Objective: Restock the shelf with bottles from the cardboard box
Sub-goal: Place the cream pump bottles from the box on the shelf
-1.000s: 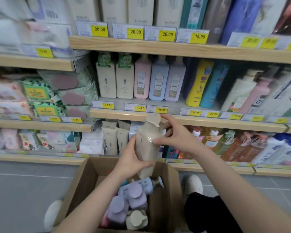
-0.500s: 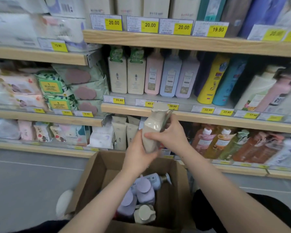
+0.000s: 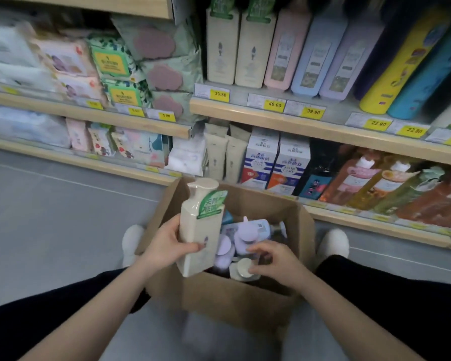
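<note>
My left hand (image 3: 168,243) grips a cream pump bottle (image 3: 202,227) with a green tag, held upright over the left side of the open cardboard box (image 3: 235,303). Inside the box lie several lilac and pale-blue bottles (image 3: 245,235). My right hand (image 3: 274,261) reaches into the box, its fingers curled over a cream-capped bottle (image 3: 241,268); whether they grip it I cannot tell. Matching cream bottles (image 3: 238,48) stand on the middle shelf (image 3: 284,118) above.
Pink, blue and lilac bottles (image 3: 307,53) stand right of the cream ones, then yellow and teal ones. The bottom shelf (image 3: 375,220) holds cartons and amber bottles. Tissue packs (image 3: 110,63) fill the left shelves. My white shoes (image 3: 332,243) flank the box on grey floor.
My right hand has let go of the cream bottle and dropped into the box. The left hand has lowered the bottle. The view has tilted down and closer to the box.
</note>
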Demonstrator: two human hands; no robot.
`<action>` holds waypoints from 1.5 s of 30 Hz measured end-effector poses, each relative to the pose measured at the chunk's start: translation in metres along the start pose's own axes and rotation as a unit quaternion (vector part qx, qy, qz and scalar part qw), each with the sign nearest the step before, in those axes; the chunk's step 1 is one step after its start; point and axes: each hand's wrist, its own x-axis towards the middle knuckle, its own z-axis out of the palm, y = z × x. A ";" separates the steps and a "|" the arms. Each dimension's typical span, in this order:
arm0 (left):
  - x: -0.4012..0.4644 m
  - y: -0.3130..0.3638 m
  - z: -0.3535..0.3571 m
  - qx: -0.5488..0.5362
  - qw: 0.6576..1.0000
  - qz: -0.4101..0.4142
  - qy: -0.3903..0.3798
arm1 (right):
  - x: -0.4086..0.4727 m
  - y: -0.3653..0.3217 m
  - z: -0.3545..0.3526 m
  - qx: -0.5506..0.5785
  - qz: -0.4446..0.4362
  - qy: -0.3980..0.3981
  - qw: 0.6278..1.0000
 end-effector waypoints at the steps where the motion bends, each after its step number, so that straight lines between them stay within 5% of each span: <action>1: -0.002 -0.006 0.000 -0.002 1.000 -0.006 -0.003 | -0.001 0.006 0.009 -0.004 0.003 -0.009 1.000; 12: 0.001 -0.024 -0.001 -0.008 1.000 -0.017 -0.012 | 0.020 0.027 0.044 -0.186 -0.036 -0.005 0.982; 19: 0.007 -0.002 -0.010 -0.028 1.000 -0.002 -0.012 | 0.007 -0.002 -0.009 -0.232 -0.030 0.062 0.970; 34: 0.095 0.138 -0.041 -0.037 0.992 0.110 0.054 | 0.034 -0.173 -0.188 -0.112 -0.110 0.184 0.970; 45: 0.230 0.239 -0.044 -0.078 0.959 0.264 0.059 | 0.106 -0.214 -0.273 -0.009 -0.146 0.339 0.929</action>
